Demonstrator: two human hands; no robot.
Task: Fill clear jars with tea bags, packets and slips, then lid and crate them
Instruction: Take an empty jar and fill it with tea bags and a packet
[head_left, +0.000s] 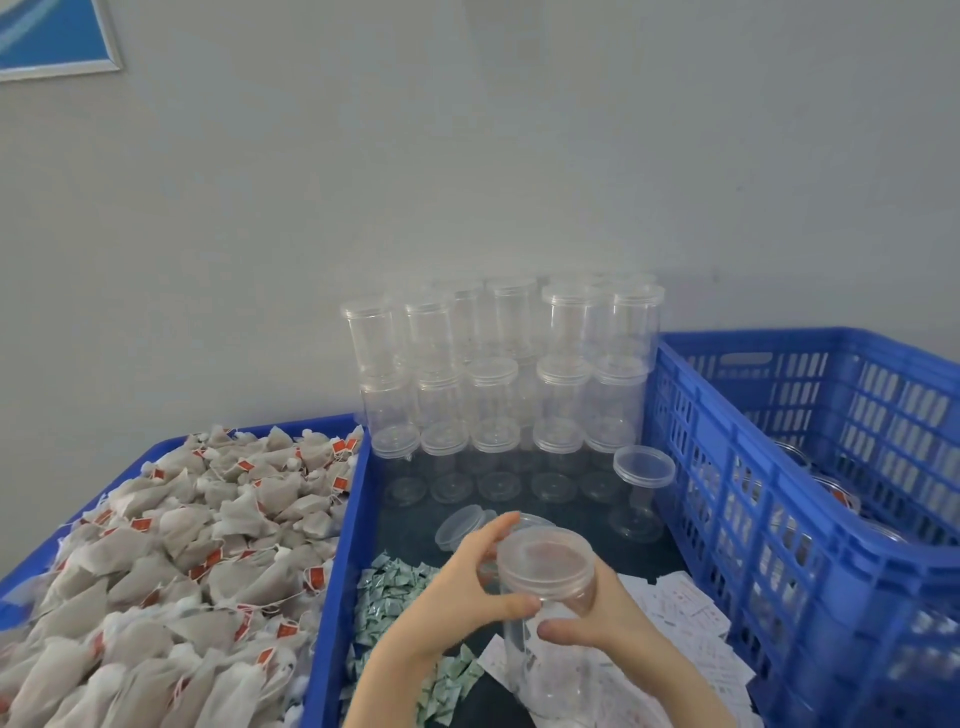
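Both hands hold 1 clear jar (545, 613) above the middle blue tray (337, 545). The left hand (457, 587) curls around the lid (545, 558); the right hand (608, 613) grips the jar body. Tea bags (171, 545) fill the left tray. Green packets (395, 587) and white slips (680, 618) lie beneath. Stacked empty jars (498, 364) stand behind; the blue crate (810, 467) sits right.

My dark tabletop (691, 558), packets (395, 577) heaped at seven o'clock, slips (691, 618) at five, stacked clear jars (498, 374) at twelve, blue crate (810, 519) at three
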